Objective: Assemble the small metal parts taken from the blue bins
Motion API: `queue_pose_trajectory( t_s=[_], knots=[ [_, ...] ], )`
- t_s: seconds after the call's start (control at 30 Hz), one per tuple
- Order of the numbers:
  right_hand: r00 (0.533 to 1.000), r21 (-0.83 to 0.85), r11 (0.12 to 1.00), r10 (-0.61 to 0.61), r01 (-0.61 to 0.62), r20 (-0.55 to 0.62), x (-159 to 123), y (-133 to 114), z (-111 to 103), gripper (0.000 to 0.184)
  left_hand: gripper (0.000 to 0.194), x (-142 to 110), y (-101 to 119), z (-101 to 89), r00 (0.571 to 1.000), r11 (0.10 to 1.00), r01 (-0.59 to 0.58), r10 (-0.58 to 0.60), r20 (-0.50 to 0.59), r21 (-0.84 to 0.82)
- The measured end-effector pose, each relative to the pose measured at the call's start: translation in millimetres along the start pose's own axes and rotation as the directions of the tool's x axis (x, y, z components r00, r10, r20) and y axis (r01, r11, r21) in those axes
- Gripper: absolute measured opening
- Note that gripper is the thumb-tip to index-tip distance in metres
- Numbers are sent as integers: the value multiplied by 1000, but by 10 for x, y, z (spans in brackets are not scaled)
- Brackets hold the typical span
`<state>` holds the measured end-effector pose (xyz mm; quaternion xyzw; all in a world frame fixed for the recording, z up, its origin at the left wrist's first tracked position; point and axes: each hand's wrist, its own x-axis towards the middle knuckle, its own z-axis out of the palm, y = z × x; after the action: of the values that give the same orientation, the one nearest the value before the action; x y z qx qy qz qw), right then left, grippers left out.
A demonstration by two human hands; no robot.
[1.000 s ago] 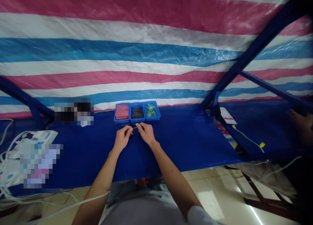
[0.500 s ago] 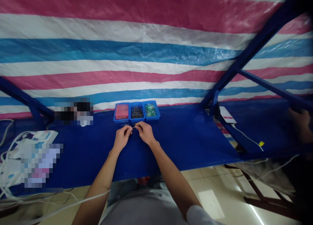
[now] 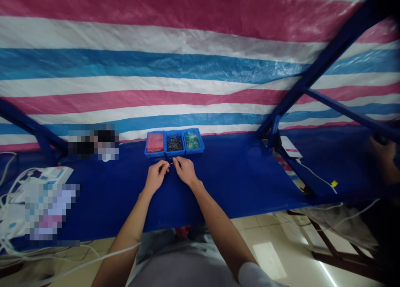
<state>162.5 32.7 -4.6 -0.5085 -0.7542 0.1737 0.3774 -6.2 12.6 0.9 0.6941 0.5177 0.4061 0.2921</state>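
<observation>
In front of the blue bins, my left hand (image 3: 155, 176) is closed, thumb and fingers pinching a thin, light-coloured stick-like piece (image 3: 171, 163). The piece reaches across toward my right hand (image 3: 186, 170), which is closed in a pinch at its other end. A small dark bit shows at the right fingertips, too small to name. Just beyond the hands, three small blue bins stand side by side: the left bin (image 3: 155, 155) has flat red pieces (image 3: 155, 142), the middle bin (image 3: 175, 153) dark screws (image 3: 175, 143), the right bin (image 3: 195, 150) small green and clear pieces (image 3: 192, 140).
The bins rest on a blue table (image 3: 237, 174) against a striped sheet (image 3: 187, 83). White cables and a power strip (image 3: 62, 174) lie at the left. Right of a blue frame post (image 3: 281, 103) lie a white device (image 3: 290, 146) and another person's hand (image 3: 387, 153).
My right hand has shifted very slightly, and more of the thin piece shows between the hands. My left hand holds its place. The other person's hand at the right has moved a little.
</observation>
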Motion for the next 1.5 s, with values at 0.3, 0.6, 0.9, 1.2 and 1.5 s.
queue_pose_trajectory(
  t_s=[0.3,0.6,0.9,1.2,1.5],
  knots=[
    [997,158,985,69,-72,25,14,61,-42,42,27,7,-35,-9,999,999,24,-25,-45,-28],
    [997,279,957,-79,74,6,6,27,-27,17,29,3,-35,-10,997,999,37,-37,-60,-9],
    [996,252,967,-45,25,72,-3,37,-16,12,29,10,-48,-8,1000,1000,26,-26,-10,9],
    [992,208,978,-11,-15,127,-4,10,-26,12,31,-5,-1,-24,1000,1000,5,-5,15,25],
    [991,201,979,-10,-18,135,-2,27,-21,14,28,-2,0,-14,1000,1000,-5,5,22,16]
  ],
)
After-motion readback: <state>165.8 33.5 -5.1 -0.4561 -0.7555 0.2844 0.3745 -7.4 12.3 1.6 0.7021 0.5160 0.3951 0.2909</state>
